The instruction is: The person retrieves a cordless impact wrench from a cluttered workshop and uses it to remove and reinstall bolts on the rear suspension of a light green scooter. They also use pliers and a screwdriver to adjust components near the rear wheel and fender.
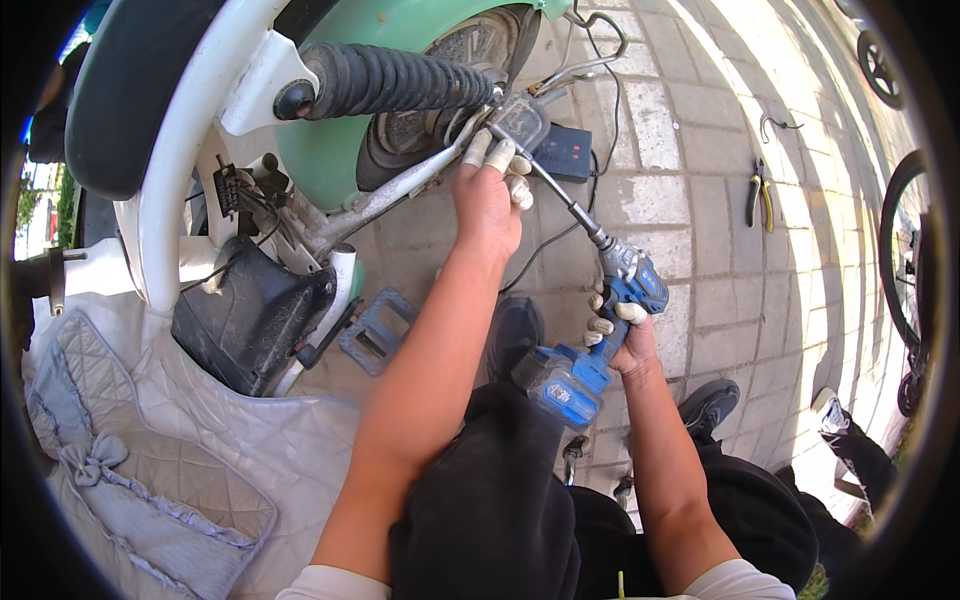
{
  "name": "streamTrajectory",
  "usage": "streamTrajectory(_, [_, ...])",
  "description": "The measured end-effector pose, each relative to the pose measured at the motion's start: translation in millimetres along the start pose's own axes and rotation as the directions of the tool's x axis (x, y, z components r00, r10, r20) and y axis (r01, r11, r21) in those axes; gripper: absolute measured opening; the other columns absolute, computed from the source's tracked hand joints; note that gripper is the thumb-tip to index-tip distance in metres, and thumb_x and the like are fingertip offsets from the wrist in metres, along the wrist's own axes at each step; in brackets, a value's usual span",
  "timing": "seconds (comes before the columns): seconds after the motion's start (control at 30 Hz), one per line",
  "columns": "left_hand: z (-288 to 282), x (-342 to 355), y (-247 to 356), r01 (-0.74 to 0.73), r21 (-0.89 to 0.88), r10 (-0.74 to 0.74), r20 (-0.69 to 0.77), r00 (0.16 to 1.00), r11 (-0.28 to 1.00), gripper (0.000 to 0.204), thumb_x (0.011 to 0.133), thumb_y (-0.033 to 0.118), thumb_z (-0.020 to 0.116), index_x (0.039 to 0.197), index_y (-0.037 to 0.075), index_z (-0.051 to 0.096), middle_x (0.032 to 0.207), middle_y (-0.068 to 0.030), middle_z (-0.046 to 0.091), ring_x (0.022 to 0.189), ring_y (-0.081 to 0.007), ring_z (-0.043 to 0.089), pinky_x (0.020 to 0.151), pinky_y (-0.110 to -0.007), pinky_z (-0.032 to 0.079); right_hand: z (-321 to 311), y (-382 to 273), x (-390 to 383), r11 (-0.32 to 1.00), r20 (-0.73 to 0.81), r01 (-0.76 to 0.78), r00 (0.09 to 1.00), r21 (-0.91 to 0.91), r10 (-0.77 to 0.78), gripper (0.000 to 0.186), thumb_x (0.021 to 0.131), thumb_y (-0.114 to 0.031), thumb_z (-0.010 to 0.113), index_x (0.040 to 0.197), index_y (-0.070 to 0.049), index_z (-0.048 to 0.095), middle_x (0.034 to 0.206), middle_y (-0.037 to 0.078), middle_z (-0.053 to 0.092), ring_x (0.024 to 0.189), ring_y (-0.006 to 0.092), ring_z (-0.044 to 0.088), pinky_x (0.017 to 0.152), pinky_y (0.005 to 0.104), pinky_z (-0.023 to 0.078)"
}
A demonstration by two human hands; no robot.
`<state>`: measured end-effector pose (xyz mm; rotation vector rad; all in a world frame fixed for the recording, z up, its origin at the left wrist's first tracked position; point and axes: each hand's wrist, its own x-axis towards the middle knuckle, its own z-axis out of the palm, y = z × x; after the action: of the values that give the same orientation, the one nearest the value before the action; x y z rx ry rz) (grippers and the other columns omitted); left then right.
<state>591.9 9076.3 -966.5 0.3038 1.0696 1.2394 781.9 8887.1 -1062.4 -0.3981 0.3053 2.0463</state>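
Note:
My right hand (632, 338) is wrapped round the grip of a blue cordless impact wrench (612, 300) with its battery (562, 385) at the bottom. A long silver extension bar (567, 198) runs from its nose up to the rear wheel's hub area on a green and white electric scooter (395, 185). Close to the bar's far end, my left hand (492, 185) has bent fingers against it, beside a grey metal part (522, 122). Pale covers sit on the fingers of both hands. What the bar's tip meets is hidden by my left fingers.
A black shock absorber (400, 80) lies above my left hand. A dark box (565, 153) with red dots rests on the paving by a black cable. Pliers (759, 195) lie to the right. A quilted cover (170, 450) hangs at lower left. Another person's shoe (828, 410) shows at right.

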Motion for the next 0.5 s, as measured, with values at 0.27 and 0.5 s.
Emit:
streamTrajectory(0.27, [5.3, -5.3, -8.3, -0.045, -0.026, 0.043, -0.074, 0.996, 0.999, 0.038, 0.096, 0.013, 0.058, 0.132, 0.005, 0.051, 0.077, -0.0025, 0.059, 0.052, -0.0080, 0.046, 0.043, -0.024, 0.036, -6.7, 2.5, 2.1, 0.991, 0.008, -0.066, 0.998, 0.118, 0.066, 0.041, 0.084, -0.012, 0.064, 0.123, -0.008, 0.050, 0.104, 0.007, 0.064, 0.068, 0.0151, 0.056, 0.067, 0.0366, 0.049])
streamTrajectory(0.5, [-29.0, 1.5, -15.4, -0.003, 0.264, 0.121, -0.431, 0.894, 0.964, 0.043, 0.097, 0.029, 0.062, 0.129, 0.002, 0.055, 0.104, 0.0000, 0.061, 0.087, -0.0077, 0.049, 0.072, -0.031, 0.039, 10.0, -1.9, -2.4, 0.961, -0.117, 0.126, 0.980, -0.245, -0.159, 0.047, 0.079, -0.013, 0.070, 0.122, -0.010, 0.052, 0.102, 0.005, 0.064, 0.071, 0.0154, 0.058, 0.069, 0.0372, 0.049])
